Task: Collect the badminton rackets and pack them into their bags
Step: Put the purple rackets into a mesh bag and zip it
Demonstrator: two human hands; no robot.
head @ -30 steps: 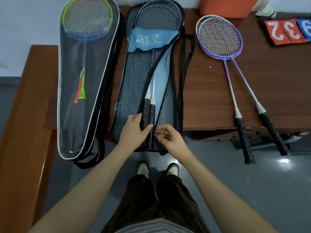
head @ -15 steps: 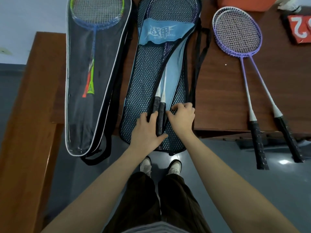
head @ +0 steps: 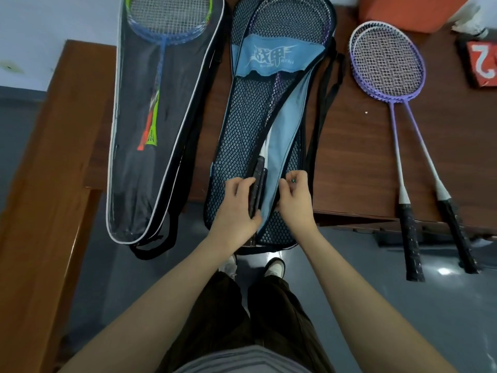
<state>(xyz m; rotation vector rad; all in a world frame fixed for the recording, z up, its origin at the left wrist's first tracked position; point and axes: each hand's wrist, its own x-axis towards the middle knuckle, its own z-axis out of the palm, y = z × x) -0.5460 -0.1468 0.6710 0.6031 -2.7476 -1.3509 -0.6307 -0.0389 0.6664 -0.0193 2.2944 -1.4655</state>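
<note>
Dark brown wooden table (head: 357,146), lighter wooden bench (head: 51,184) on its left. Glossy grey floor (head: 419,305), pale wall (head: 53,20).

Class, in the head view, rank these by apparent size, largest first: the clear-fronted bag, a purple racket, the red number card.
1. Clear-fronted bag
2. Purple racket
3. Red number card, though the frame edge cuts it off

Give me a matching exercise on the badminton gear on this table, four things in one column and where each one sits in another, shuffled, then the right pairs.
Things:
1. purple rackets
2. blue racket
3. left hand
4. right hand

Places:
A. inside the clear-fronted bag
B. bare on the table, right of both bags
C. on the black handles in the mesh bag
D. pinching the mesh bag's open right edge

Pairs: 1-B, 2-A, 3-C, 4-D
</note>
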